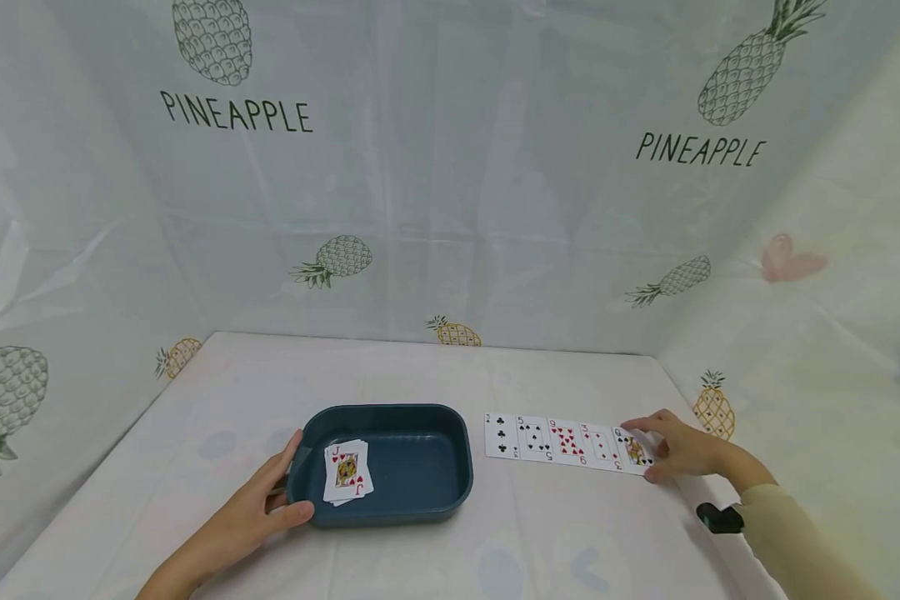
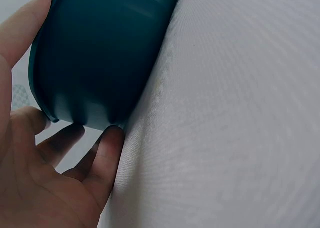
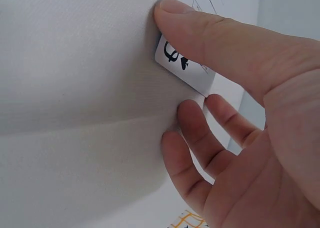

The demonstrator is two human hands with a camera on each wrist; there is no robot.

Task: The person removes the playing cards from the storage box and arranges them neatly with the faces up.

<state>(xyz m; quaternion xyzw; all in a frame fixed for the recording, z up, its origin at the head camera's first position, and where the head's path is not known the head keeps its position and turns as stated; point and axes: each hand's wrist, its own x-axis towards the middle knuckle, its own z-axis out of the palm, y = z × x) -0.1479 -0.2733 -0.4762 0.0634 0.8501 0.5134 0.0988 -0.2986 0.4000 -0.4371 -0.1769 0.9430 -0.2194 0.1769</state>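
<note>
Pineapple-print sheeting [image 1: 450, 183] walls the space behind the dark blue tray [image 1: 420, 471] and on both sides of it. Bench [image 1: 390, 375] under the tray: white cover, faint bluish prints. Left hand [image 1: 258, 500] grips the tray's left end, thumb at the rim. Right hand [image 1: 686, 454], well right of the tray, pinches the queen of spades [image 1: 635, 451]. Queen ends a face-up row that starts just right of the tray with the three of clubs [image 1: 501, 435]. Jack of hearts [image 1: 347, 471] tops a small stack inside the tray, left part.
</note>
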